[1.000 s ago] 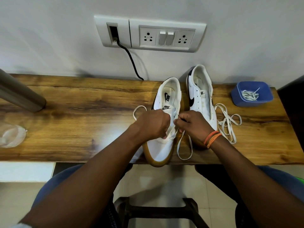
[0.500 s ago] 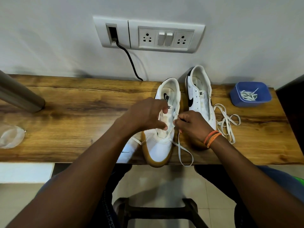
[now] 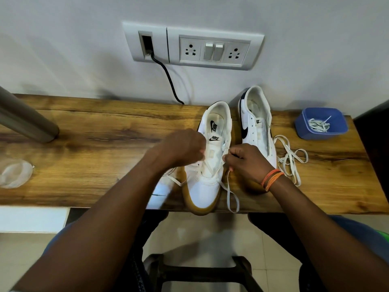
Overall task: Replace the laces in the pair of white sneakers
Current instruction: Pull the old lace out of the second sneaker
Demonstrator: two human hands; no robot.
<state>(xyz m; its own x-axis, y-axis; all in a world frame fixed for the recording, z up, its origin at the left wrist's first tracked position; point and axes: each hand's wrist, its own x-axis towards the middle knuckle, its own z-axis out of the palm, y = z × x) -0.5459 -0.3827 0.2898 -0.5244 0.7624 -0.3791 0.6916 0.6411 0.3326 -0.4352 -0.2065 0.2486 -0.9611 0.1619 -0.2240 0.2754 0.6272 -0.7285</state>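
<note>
- Wooden shelf (image 3: 84,157) against a white wall, socket panel (image 3: 193,46) above with a black cable (image 3: 168,81) plugged in.
- Near sneaker (image 3: 207,165) sits toe toward the person, toe overhanging the front edge.
- Left hand (image 3: 181,148) curled at the sneaker's left eyelet row; blurred, can't tell what it holds.
- Right hand (image 3: 248,161) pinches the lace (image 3: 228,190) at the right eyelets; its free end trails over the front edge.
- Second sneaker (image 3: 255,127) just beside on the right, unlaced.
- Loose lace (image 3: 291,159) lies right of it.
- Blue tub (image 3: 321,124) at the far right end, more laces inside.
</note>
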